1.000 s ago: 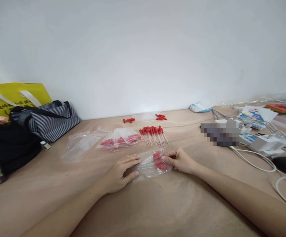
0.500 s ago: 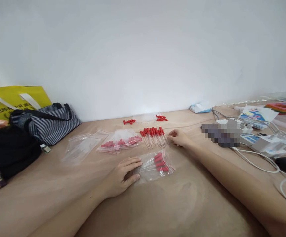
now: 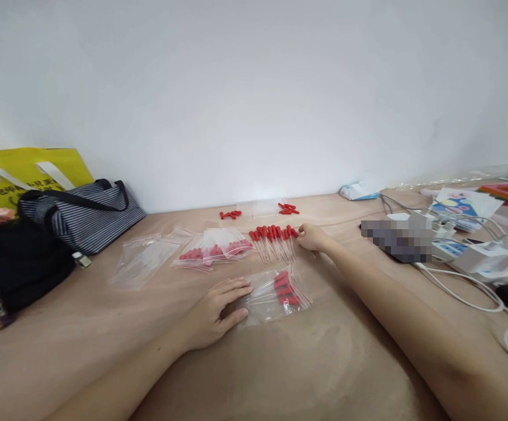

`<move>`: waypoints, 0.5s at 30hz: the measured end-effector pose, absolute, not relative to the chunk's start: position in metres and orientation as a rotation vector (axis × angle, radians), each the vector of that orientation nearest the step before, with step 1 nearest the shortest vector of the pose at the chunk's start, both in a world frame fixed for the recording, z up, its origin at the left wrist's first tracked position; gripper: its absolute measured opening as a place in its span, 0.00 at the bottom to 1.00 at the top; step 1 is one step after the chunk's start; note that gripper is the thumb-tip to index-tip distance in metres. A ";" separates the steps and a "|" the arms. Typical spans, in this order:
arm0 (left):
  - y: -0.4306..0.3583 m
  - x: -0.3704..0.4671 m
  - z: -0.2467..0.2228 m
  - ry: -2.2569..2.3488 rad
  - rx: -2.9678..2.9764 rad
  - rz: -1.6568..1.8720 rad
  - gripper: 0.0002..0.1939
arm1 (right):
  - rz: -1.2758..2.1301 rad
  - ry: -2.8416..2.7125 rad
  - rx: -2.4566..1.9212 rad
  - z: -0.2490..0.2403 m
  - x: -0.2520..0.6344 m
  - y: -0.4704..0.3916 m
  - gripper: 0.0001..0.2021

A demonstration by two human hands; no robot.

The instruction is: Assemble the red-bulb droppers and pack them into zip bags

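My left hand [image 3: 221, 310] rests on the table with its fingers stretched out, fingertips and thumb touching the left end of a clear zip bag [image 3: 258, 313]. Inside that bag lie several glass droppers with red rubber bulbs [image 3: 284, 289], bulbs towards the right. Beyond it, a row of loose droppers [image 3: 272, 235] lies with the bulbs pointing away from me. At the right end of this row, my right hand [image 3: 313, 238] pinches a dropper [image 3: 293, 233] by its red bulb. Part of its tube is hard to make out.
Filled zip bags [image 3: 216, 251] overlap left of the row, beside flat bags [image 3: 142, 260]. Near the wall lie loose red bulbs [image 3: 231, 215], more bulbs [image 3: 289, 209] and clear tubes [image 3: 265, 209]. A striped bag [image 3: 89, 216] stands left; chargers [image 3: 477, 260] and cables crowd the right.
My right hand has moved slightly left and away from me, closing on the bulb of the end dropper, which now tilts. My left hand stays on the bag.
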State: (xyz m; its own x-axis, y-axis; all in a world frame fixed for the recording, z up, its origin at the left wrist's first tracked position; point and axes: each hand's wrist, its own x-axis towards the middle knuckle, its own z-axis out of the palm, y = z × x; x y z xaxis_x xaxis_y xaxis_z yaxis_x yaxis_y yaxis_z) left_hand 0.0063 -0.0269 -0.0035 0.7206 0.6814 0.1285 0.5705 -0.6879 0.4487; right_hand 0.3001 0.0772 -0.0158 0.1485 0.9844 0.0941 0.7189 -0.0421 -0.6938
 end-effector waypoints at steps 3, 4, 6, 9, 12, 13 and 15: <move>-0.027 0.006 -0.005 0.974 2.552 0.398 0.20 | 0.600 -1.636 -1.784 -0.016 0.304 0.077 0.14; -0.027 0.006 -0.005 0.974 2.556 0.392 0.20 | 0.617 -1.636 -1.766 -0.016 0.306 0.077 0.15; -0.028 0.006 -0.005 0.978 2.563 0.381 0.20 | 0.654 -1.616 -1.728 -0.016 0.307 0.077 0.15; -0.028 0.007 -0.004 0.977 2.571 0.368 0.20 | 0.716 -1.542 -1.666 -0.018 0.310 0.076 0.15; -0.028 0.008 -0.002 0.975 2.577 0.364 0.20 | 0.803 -1.436 -1.571 -0.024 0.312 0.069 0.18; -0.028 0.008 -0.002 0.977 2.579 0.365 0.20 | 0.836 -1.395 -1.532 -0.027 0.312 0.066 0.20; -0.028 0.008 -0.002 0.984 2.582 0.368 0.20 | 0.894 -1.310 -1.449 -0.033 0.312 0.057 0.23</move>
State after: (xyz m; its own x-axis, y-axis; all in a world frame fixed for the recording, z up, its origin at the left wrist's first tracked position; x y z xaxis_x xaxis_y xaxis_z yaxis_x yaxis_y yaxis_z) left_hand 0.0077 -0.0281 -0.0022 0.7247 0.6795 0.1145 0.5881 -0.6965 0.4111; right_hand 0.3121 0.0573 -0.0325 0.1574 0.9846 0.0766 0.2870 0.0286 -0.9575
